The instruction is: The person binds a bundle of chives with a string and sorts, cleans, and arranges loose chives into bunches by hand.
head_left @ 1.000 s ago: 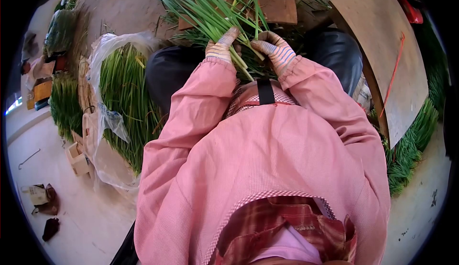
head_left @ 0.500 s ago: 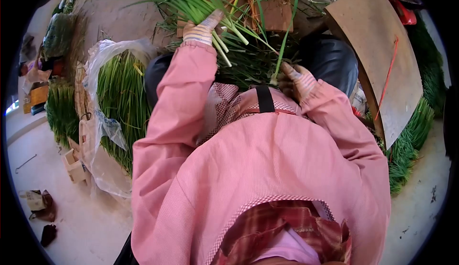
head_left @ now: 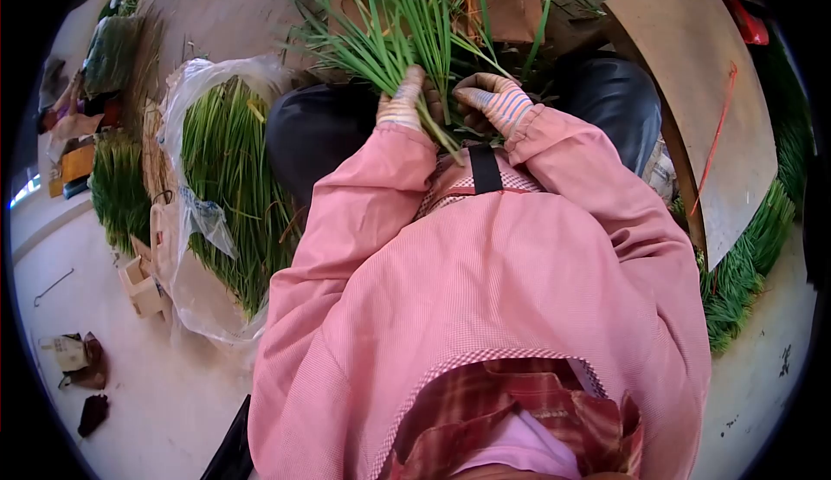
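Observation:
In the head view, my left hand (head_left: 405,101), in a striped, dirt-stained glove, is closed around a bunch of chives (head_left: 372,43). Their long green leaves fan up and away, and pale stem ends stick out below the fist. Close on its right, my right hand (head_left: 495,101), gloved alike, has its fingers curled in a pinch at the lower part of some chive stalks (head_left: 445,73). Its fingertips are partly hidden by its own back. Both hands are above my lap, between my knees.
A clear plastic bag (head_left: 186,246) of upright chives (head_left: 234,168) stands at left. At right leans a curved-looking board (head_left: 697,90) with a red string (head_left: 718,134), and more greens (head_left: 749,281) lie behind it. A brown block (head_left: 511,8) sits ahead among loose leaves.
My left hand has come down and right with the bunch. My right hand has moved up and left to meet it, away from the single long stalk it held.

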The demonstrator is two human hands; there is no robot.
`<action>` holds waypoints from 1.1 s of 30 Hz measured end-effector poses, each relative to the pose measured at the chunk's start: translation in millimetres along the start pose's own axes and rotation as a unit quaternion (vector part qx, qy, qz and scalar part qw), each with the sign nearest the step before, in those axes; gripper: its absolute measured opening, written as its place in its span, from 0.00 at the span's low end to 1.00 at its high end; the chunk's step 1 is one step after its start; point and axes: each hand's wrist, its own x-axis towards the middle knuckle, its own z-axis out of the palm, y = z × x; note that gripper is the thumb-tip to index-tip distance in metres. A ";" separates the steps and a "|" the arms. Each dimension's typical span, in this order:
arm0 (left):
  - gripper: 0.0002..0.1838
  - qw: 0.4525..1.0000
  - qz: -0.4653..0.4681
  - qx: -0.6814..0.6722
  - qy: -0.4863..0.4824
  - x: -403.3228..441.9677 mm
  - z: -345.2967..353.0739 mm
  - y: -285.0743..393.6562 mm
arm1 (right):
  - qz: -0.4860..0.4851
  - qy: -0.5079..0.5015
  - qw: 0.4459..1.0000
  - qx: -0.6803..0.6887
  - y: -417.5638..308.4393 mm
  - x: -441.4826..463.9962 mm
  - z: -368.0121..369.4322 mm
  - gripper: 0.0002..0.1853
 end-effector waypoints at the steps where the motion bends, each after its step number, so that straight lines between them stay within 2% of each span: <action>1: 0.14 0.999 -0.005 -0.040 0.002 -8.2 1.7 -6.5 | 0.001 -0.004 1.000 0.001 1.5 1.6 0.8 0.09; 2: 0.11 0.995 -0.006 -0.073 -0.060 3.8 -8.5 -23.2 | -0.020 -0.013 1.000 0.002 3.1 3.3 1.0 0.09; 3: 0.08 0.983 -0.065 -0.116 -0.123 27.6 -21.2 -37.2 | -0.040 -0.021 0.999 0.003 5.0 3.7 1.0 0.09; 5: 0.08 0.984 -0.077 -0.125 -0.102 19.3 -18.7 -33.4 | -0.041 -0.022 0.999 0.022 4.2 4.9 -2.7 0.08; 7: 0.09 0.991 -0.054 -0.100 -0.068 14.6 -22.1 -16.9 | -0.031 0.062 0.998 -0.006 6.6 10.7 -18.1 0.08; 9: 0.11 0.993 -0.026 -0.096 -0.057 15.5 -24.7 -4.0 | -0.002 0.057 0.998 -0.011 12.2 18.8 -34.3 0.11; 11: 0.11 0.992 -0.007 -0.111 -0.065 10.8 -23.0 3.9 | -0.010 0.024 0.978 -0.207 34.0 35.5 -41.2 0.17; 12: 0.11 0.992 -0.008 -0.111 -0.063 10.2 -23.4 3.9 | -0.018 0.038 0.956 -0.290 48.6 49.9 -42.9 0.23; 13: 0.12 0.992 -0.018 -0.107 -0.065 10.1 -22.7 3.7 | -0.068 0.058 0.921 -0.379 54.7 54.9 -39.2 0.26; 15: 0.12 0.991 -0.033 -0.102 -0.075 15.9 -25.0 -0.3 | -0.032 0.012 0.929 -0.369 64.2 66.5 -32.9 0.28; 16: 0.12 0.994 -0.029 -0.084 -0.063 12.4 -23.9 0.1 | -0.037 0.027 0.945 -0.325 55.0 58.2 -22.9 0.22; 17: 0.12 0.996 -0.025 -0.068 -0.052 8.0 -22.3 0.4 | -0.038 0.027 0.945 -0.325 44.3 47.7 -17.8 0.22; 18: 0.12 0.996 -0.025 -0.068 -0.053 5.1 -22.8 -0.7 | 0.006 -0.023 0.983 -0.184 32.9 36.3 -13.3 0.18; 19: 0.12 0.999 -0.001 -0.039 -0.038 1.6 -24.4 -1.9 | 0.051 -0.073 0.995 -0.039 20.7 22.0 -7.0 0.15; 20: 0.12 0.999 0.022 -0.011 -0.023 -1.7 -25.6 -3.4 | 0.067 -0.083 0.994 0.013 5.7 0.8 3.1 0.12; 21: 0.12 0.999 0.023 -0.014 -0.021 -6.5 -25.4 -6.0 | 0.069 -0.119 0.990 0.021 2.5 -5.6 3.5 0.13; 24: 0.13 0.980 -0.017 -0.062 -0.186 -8.8 -31.0 -17.9 | 0.050 -0.111 0.990 -0.072 7.0 -6.3 11.4 0.14; 25: 0.15 0.983 0.020 -0.029 -0.178 -3.7 -33.7 -22.6 | 0.048 -0.120 0.989 -0.075 9.6 -2.8 10.3 0.13; 27: 0.17 0.992 -0.011 -0.028 -0.123 -3.6 -32.3 -22.3 | -0.054 -0.082 0.988 -0.116 29.0 12.8 5.0 0.12; 29: 0.19 0.990 0.013 -0.050 -0.133 -3.4 -31.1 -25.4 | -0.097 -0.024 0.955 -0.278 8.9 -0.3 0.6 0.09; 30: 0.20 0.987 0.038 -0.072 -0.142 -3.0 -31.0 -26.5 | -0.138 0.011 0.946 -0.292 4.6 -3.2 -1.6 0.08; 31: 0.20 0.986 0.038 -0.072 -0.143 -7.1 -29.7 -23.4 | -0.193 -0.001 0.970 -0.145 3.0 -5.3 2.2 0.13; 33: 0.21 0.985 0.015 -0.042 -0.165 -17.3 -26.8 -18.4 | -0.230 -0.034 0.965 -0.120 -4.5 -12.0 6.2 0.14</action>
